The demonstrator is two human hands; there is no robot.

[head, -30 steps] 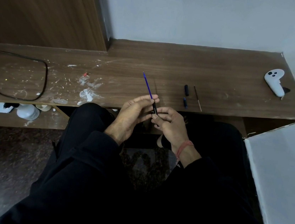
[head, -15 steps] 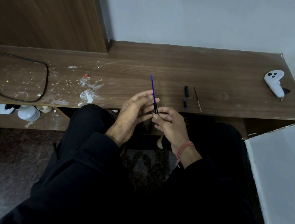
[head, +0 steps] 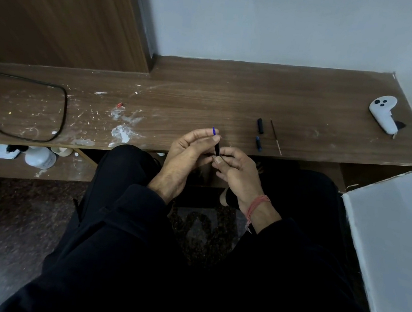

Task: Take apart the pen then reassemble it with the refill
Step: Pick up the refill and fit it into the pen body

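Observation:
Over my lap at the desk's front edge, my right hand (head: 234, 169) pinches a black pen barrel (head: 217, 150). A blue refill (head: 214, 130) goes into the barrel; only its short top end shows above the fingertips of my left hand (head: 187, 151), which pinch it. On the desk to the right lie a black pen cap (head: 260, 125), a small dark blue pen piece (head: 258, 143) and a thin brown refill (head: 276, 137).
The wooden desk (head: 207, 96) carries white paint stains (head: 123, 130) left of my hands, a black cable loop (head: 59, 112) at far left and a white controller (head: 383, 116) at far right. A lower shelf holds a white bottle (head: 40, 157). A white board (head: 393, 230) stands at right.
The blue refill has slid down into the black barrel: a long length stuck out before, now only its tip shows. My left fingers moved up and closed on that end.

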